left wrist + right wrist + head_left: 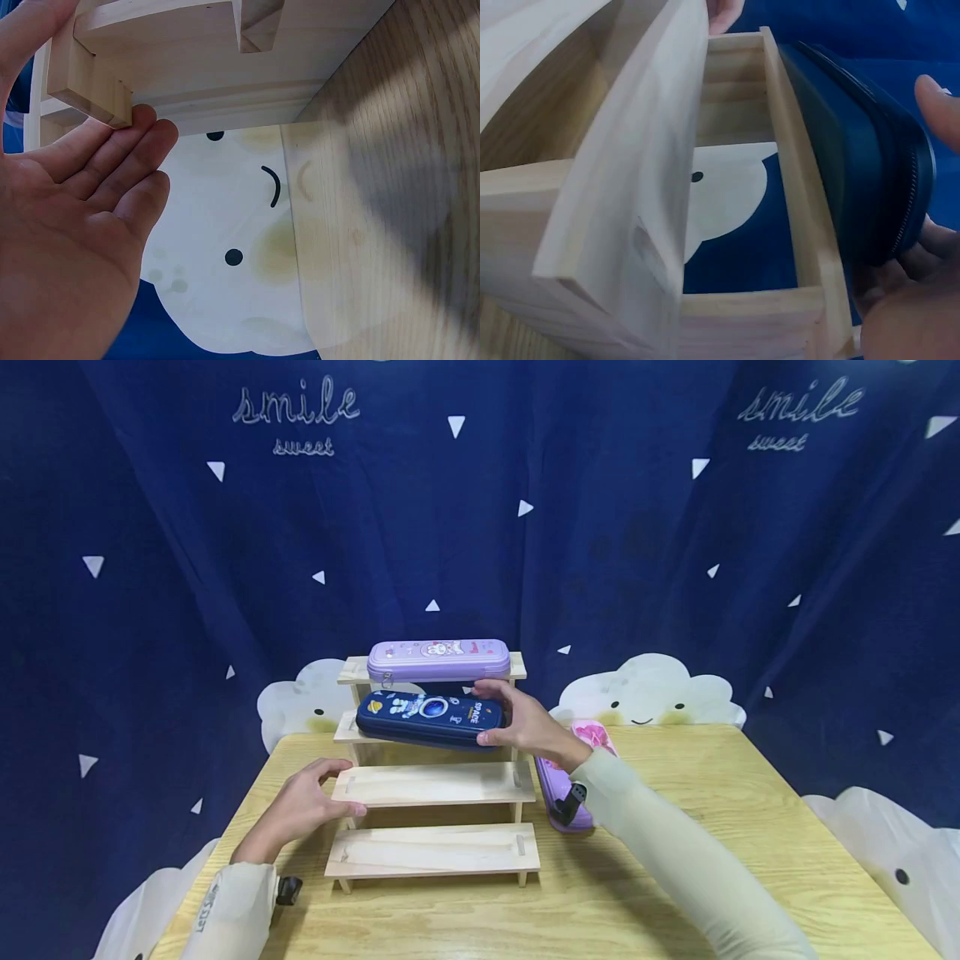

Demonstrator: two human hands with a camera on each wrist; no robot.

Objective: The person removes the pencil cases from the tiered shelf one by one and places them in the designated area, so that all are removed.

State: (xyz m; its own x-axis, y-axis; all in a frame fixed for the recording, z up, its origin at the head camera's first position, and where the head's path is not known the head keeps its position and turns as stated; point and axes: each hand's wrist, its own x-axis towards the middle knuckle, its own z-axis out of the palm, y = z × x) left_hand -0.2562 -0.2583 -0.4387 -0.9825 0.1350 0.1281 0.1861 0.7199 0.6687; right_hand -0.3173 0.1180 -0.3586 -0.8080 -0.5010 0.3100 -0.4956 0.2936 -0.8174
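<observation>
A navy pencil case (431,720) with an astronaut, a planet and the word SPACE lies over the second-highest step of a four-step wooden display shelf (435,852). My right hand (528,722) grips its right end, thumb at the front and fingers behind. Seen from the right wrist, the case (870,157) is beside a board's edge; whether it rests fully there I cannot tell. My left hand (300,802) holds the left end of the second step from the bottom, between thumb and fingers. In the left wrist view, that hand's fingers (142,157) lie against the wooden side piece.
A lilac pencil case (438,660) sits on the top step. Another purple case with a pink bow (558,793) lies on the wooden table (675,827) right of the shelf, partly behind my right forearm. A dark blue curtain (600,527) hangs behind.
</observation>
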